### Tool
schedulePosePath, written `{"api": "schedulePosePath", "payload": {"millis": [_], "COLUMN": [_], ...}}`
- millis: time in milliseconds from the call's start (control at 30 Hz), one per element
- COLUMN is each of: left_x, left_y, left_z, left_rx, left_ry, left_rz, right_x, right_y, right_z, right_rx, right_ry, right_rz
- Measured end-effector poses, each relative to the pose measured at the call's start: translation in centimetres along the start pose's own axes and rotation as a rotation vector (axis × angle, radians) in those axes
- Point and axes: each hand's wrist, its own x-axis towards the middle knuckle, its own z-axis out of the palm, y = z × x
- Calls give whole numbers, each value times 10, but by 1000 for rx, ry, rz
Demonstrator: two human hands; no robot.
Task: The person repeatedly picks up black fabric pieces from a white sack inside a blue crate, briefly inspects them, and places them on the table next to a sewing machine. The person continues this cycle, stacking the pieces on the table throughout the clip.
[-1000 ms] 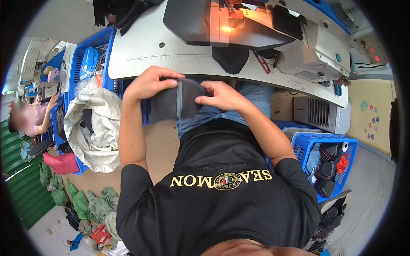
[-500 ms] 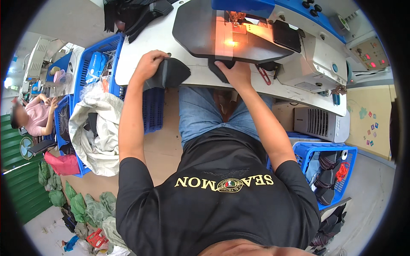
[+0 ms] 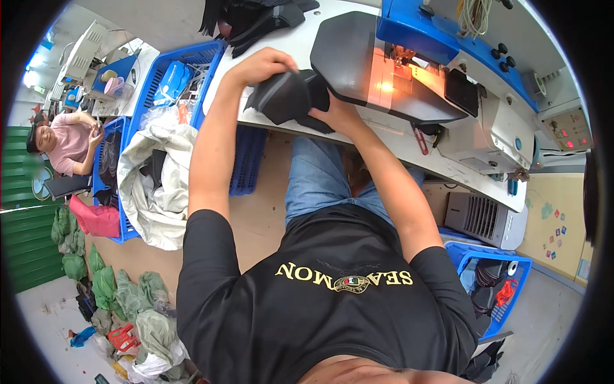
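My left hand (image 3: 268, 66) is closed on the upper edge of a curved black fabric piece (image 3: 279, 100) with a grey seam line, at the front edge of the white table. From the right, my right hand (image 3: 337, 116) grips a second black piece (image 3: 317, 88), its thumb along the lower side. The two pieces overlap, and I cannot tell whether they are joined. Just right of them is the dark plate (image 3: 345, 54) of a sewing machine (image 3: 401, 64), whose lamp lights the needle area. Some of my fingers are hidden behind the fabric.
Black pieces (image 3: 272, 25) lie heaped at the table's back left. Red-handled snips (image 3: 421, 141) rest near the front edge. A blue crate (image 3: 214, 54) and a white sack (image 3: 144, 221) stand left. Another person (image 3: 70, 144) sits far left. A filled blue crate (image 3: 511, 313) stands right.
My right hand has left the machine plate's front edge and come left with its black piece. Both hands now hold pieces together. The whole view has shifted and turned slightly.
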Motion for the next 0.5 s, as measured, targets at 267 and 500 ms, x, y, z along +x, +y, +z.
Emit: {"api": "schedulePosePath", "payload": {"millis": [267,500], "left_x": [80,78], "left_y": [-38,6], "left_z": [31,43], "left_rx": [298,732], "left_ry": [-3,140], "left_rz": [-231,-155], "right_x": [-4,-6], "right_y": [22,51], "right_z": [3,8], "right_rx": [154,820], "right_ry": [10,169], "right_rz": [-43,408]}}
